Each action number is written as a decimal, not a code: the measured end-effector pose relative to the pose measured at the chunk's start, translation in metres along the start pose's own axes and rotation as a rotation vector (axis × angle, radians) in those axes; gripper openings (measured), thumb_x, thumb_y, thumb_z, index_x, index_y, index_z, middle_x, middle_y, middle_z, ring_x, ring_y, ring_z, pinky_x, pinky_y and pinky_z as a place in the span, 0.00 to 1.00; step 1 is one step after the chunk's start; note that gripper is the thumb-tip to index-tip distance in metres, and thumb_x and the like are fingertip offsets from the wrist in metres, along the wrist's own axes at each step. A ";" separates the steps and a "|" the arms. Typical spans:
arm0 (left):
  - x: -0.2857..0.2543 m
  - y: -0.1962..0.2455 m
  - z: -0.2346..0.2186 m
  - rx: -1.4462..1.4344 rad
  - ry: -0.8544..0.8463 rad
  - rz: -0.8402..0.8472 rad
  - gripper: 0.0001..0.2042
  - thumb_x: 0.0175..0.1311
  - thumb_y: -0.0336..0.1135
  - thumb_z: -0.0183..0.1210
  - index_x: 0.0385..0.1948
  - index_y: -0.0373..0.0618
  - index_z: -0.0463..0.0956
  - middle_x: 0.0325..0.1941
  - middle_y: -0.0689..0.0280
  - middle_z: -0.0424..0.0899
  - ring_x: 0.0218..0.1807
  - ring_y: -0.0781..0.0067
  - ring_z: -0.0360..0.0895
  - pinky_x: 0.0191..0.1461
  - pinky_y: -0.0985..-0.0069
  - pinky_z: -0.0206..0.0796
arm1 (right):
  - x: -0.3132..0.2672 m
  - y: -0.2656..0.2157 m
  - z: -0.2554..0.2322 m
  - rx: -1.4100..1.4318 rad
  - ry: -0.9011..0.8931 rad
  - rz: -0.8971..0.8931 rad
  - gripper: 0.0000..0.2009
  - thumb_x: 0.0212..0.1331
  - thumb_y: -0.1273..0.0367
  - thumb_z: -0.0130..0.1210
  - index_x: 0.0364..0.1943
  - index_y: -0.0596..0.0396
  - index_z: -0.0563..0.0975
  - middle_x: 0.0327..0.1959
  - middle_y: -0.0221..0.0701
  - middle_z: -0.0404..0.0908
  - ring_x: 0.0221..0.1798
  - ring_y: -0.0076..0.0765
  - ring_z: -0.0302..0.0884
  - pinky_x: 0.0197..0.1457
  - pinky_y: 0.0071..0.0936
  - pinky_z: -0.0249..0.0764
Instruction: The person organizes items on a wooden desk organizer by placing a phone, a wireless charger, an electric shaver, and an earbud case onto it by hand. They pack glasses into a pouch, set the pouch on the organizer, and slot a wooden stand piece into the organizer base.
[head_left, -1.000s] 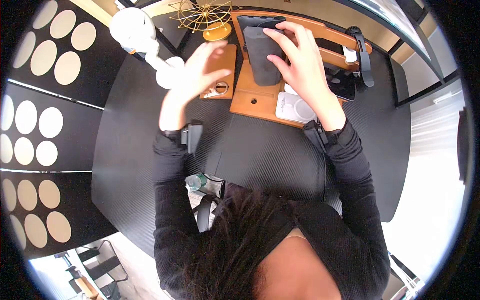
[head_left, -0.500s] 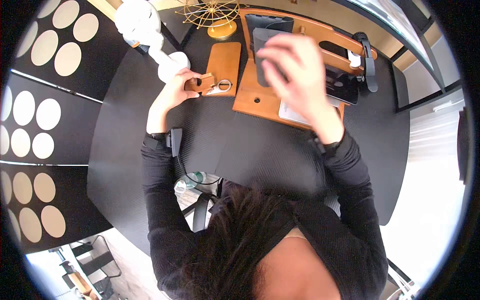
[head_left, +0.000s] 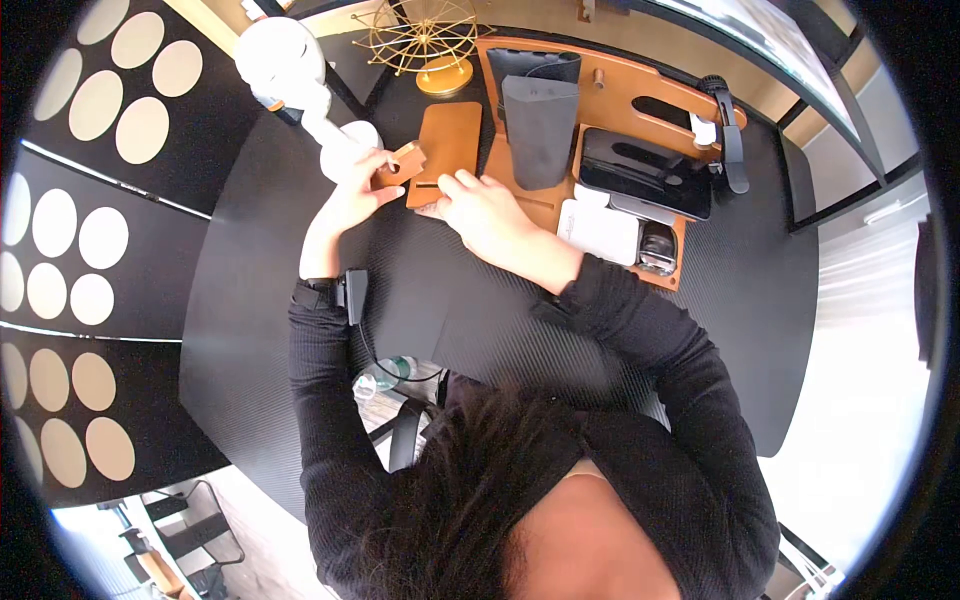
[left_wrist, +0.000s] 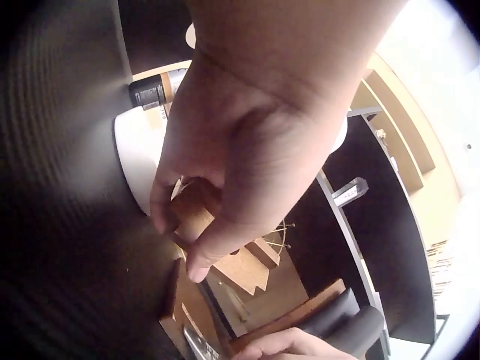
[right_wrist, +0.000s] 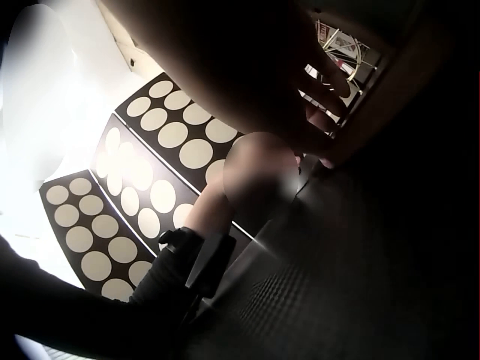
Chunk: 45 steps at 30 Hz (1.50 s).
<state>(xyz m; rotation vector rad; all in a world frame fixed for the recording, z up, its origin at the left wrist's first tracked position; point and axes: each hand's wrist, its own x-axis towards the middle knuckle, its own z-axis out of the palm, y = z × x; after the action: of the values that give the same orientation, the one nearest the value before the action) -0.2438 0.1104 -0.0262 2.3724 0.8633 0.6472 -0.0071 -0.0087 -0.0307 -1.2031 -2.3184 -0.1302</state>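
My left hand pinches a small notched wooden block between thumb and fingers, beside the lamp base. In the left wrist view the same block shows its cut-out corner. My right hand is at the front end of a flat wooden board, fingers curled over its edge. Under those fingers lies a small silver tool, mostly hidden by the hand in the head view. A narrow dark slot shows in the board just beyond the fingertips.
A wooden desk organizer stands behind, holding a dark grey case, a black phone, a white charging pad and a black earbud case. A white lamp and gold wheel ornament are at the back.
My right hand has left the dark grey case and crossed left to the wooden board's front end, over the ringed silver tool. My left hand came down and now holds the wooden block, tilted.
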 end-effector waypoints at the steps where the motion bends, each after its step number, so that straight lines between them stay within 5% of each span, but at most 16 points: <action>1: 0.000 0.003 0.002 -0.001 0.000 0.000 0.19 0.54 0.24 0.67 0.48 0.39 0.73 0.44 0.65 0.74 0.46 0.71 0.71 0.50 0.75 0.64 | -0.002 0.003 -0.005 0.070 0.022 -0.016 0.04 0.55 0.70 0.57 0.31 0.53 0.81 0.39 0.35 0.75 0.47 0.41 0.76 0.47 0.37 0.74; 2: 0.001 0.010 0.006 0.004 -0.024 -0.001 0.19 0.55 0.22 0.64 0.50 0.39 0.73 0.45 0.64 0.74 0.48 0.70 0.71 0.51 0.76 0.64 | -0.002 0.002 -0.024 0.068 0.021 -0.020 0.04 0.55 0.70 0.57 0.31 0.53 0.81 0.39 0.35 0.75 0.47 0.41 0.76 0.47 0.37 0.74; 4: 0.003 0.021 0.011 0.006 -0.046 -0.011 0.18 0.57 0.20 0.61 0.51 0.39 0.74 0.46 0.63 0.74 0.49 0.70 0.72 0.52 0.76 0.65 | -0.008 0.000 -0.071 0.498 -0.176 0.091 0.05 0.57 0.70 0.58 0.33 0.57 0.76 0.37 0.33 0.74 0.38 0.44 0.78 0.41 0.37 0.76; 6: 0.009 0.033 0.017 -0.104 -0.120 -0.068 0.18 0.58 0.16 0.56 0.51 0.39 0.74 0.45 0.63 0.74 0.50 0.71 0.72 0.53 0.77 0.66 | -0.011 0.016 -0.109 0.605 -0.207 -0.028 0.05 0.56 0.71 0.56 0.30 0.59 0.76 0.36 0.39 0.76 0.38 0.45 0.80 0.43 0.40 0.76; 8: 0.013 0.048 0.022 -0.055 -0.090 -0.099 0.18 0.57 0.15 0.55 0.50 0.39 0.76 0.44 0.63 0.74 0.50 0.70 0.74 0.53 0.76 0.67 | -0.015 0.031 -0.153 0.675 -0.136 -0.112 0.05 0.55 0.72 0.57 0.31 0.60 0.77 0.34 0.36 0.78 0.37 0.41 0.80 0.40 0.35 0.77; 14: 0.020 0.048 0.035 0.022 0.102 0.070 0.13 0.57 0.16 0.57 0.42 0.40 0.80 0.38 0.64 0.74 0.41 0.70 0.77 0.45 0.77 0.71 | -0.047 0.066 -0.221 0.677 -0.051 0.230 0.05 0.55 0.77 0.61 0.35 0.62 0.80 0.31 0.28 0.79 0.29 0.18 0.78 0.31 0.16 0.73; 17: 0.019 0.047 0.034 0.046 0.108 0.030 0.13 0.55 0.16 0.58 0.41 0.40 0.80 0.38 0.64 0.75 0.41 0.70 0.77 0.45 0.77 0.70 | -0.051 0.079 -0.224 0.541 0.050 0.313 0.05 0.55 0.76 0.62 0.35 0.62 0.80 0.30 0.30 0.79 0.31 0.17 0.78 0.33 0.17 0.74; 26: 0.016 0.059 0.025 0.040 0.007 -0.065 0.12 0.56 0.18 0.59 0.42 0.39 0.81 0.38 0.64 0.76 0.39 0.72 0.78 0.46 0.77 0.70 | -0.033 0.104 -0.179 0.272 0.318 0.179 0.08 0.56 0.74 0.61 0.33 0.59 0.72 0.25 0.32 0.74 0.28 0.26 0.73 0.33 0.26 0.70; 32: 0.018 0.056 0.032 0.095 0.070 0.013 0.12 0.56 0.18 0.59 0.42 0.39 0.81 0.39 0.63 0.76 0.40 0.71 0.78 0.47 0.77 0.71 | -0.029 0.101 -0.174 0.394 0.354 0.168 0.08 0.54 0.78 0.60 0.37 0.59 0.74 0.30 0.30 0.75 0.30 0.25 0.74 0.34 0.22 0.71; 35: 0.018 0.057 0.033 0.040 0.049 -0.032 0.12 0.56 0.19 0.61 0.42 0.38 0.82 0.39 0.63 0.77 0.40 0.69 0.78 0.47 0.77 0.71 | -0.027 0.102 -0.170 0.389 0.383 0.155 0.08 0.54 0.80 0.62 0.37 0.60 0.78 0.39 0.28 0.79 0.36 0.22 0.77 0.43 0.20 0.76; 38: 0.018 0.056 0.034 -0.052 -0.023 -0.108 0.13 0.58 0.24 0.63 0.46 0.39 0.81 0.42 0.63 0.77 0.45 0.68 0.77 0.50 0.74 0.70 | -0.024 0.108 -0.157 0.367 0.465 0.164 0.07 0.54 0.79 0.63 0.37 0.60 0.78 0.40 0.29 0.80 0.37 0.23 0.79 0.43 0.19 0.77; 40: 0.017 0.054 0.038 0.003 0.006 0.024 0.17 0.60 0.31 0.63 0.52 0.40 0.79 0.48 0.63 0.76 0.53 0.66 0.72 0.55 0.72 0.67 | -0.024 0.114 -0.150 0.270 0.488 0.207 0.07 0.54 0.78 0.64 0.36 0.61 0.79 0.40 0.30 0.80 0.38 0.24 0.81 0.42 0.19 0.78; 42: 0.014 0.048 0.043 -0.104 -0.034 -0.023 0.23 0.64 0.36 0.62 0.61 0.43 0.72 0.57 0.60 0.71 0.61 0.63 0.66 0.63 0.71 0.61 | -0.022 0.115 -0.145 0.257 0.548 0.162 0.07 0.53 0.78 0.64 0.34 0.59 0.78 0.34 0.30 0.77 0.34 0.27 0.79 0.38 0.23 0.77; 45: 0.014 0.046 0.047 0.021 0.011 0.038 0.25 0.66 0.39 0.60 0.63 0.43 0.69 0.58 0.57 0.69 0.63 0.60 0.65 0.67 0.70 0.58 | -0.023 0.116 -0.144 0.231 0.520 0.169 0.06 0.53 0.77 0.63 0.34 0.59 0.78 0.34 0.32 0.78 0.35 0.31 0.80 0.40 0.24 0.77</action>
<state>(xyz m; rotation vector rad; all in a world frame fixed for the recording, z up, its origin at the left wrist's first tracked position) -0.1866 0.0756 -0.0294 2.4109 0.8359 0.6704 0.1522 -0.0011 0.0646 -1.0878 -1.7246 -0.0974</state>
